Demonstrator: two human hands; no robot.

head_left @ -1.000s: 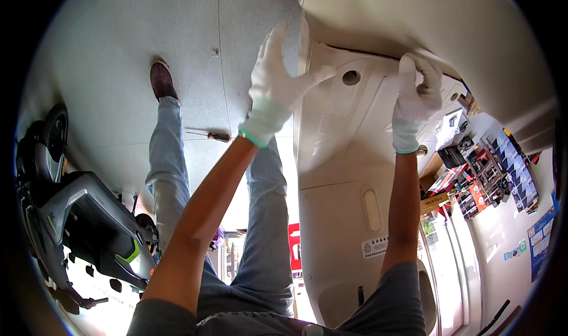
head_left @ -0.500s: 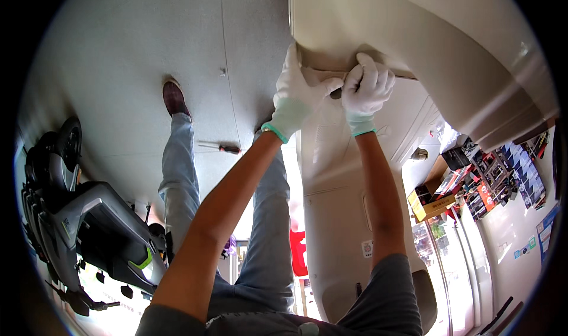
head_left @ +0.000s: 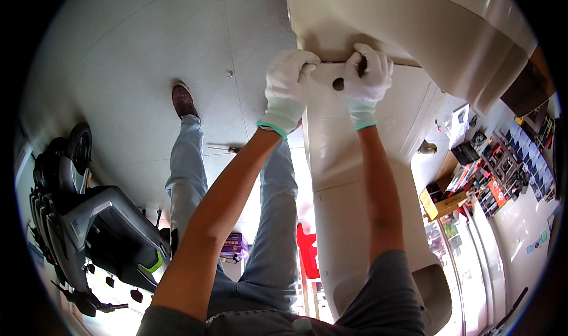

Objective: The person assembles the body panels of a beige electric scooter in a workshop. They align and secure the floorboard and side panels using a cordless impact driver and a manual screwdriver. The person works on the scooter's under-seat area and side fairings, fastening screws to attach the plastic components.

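Both my hands wear white gloves with mint-green cuffs, at a beige molded panel (head_left: pixel 337 164) that runs toward me from under a larger curved beige body part (head_left: pixel 384 16). At the far left corner of the panel, my left hand (head_left: pixel 290 78) has its fingers curled over the edge at the seam. My right hand (head_left: pixel 368 78) is further right on the same seam, its fingers bent and closed at the panel's edge. Between them a dark round hole (head_left: pixel 338 84) shows in the panel. What lies under the fingertips is hidden.
A screwdriver (head_left: pixel 232 149) lies on the grey floor (head_left: pixel 148 58) near my foot. To the left stands a grey-black scooter (head_left: pixel 112 223). On the right are a cardboard box (head_left: pixel 444 204) and several tools and packages (head_left: pixel 497 164). A purple box (head_left: pixel 235 245) sits behind my legs.
My left hand has gone from stretched fingers to curled ones at the corner. My right hand has shifted slightly up, uncovering more of the round hole. The whole view has moved a little.
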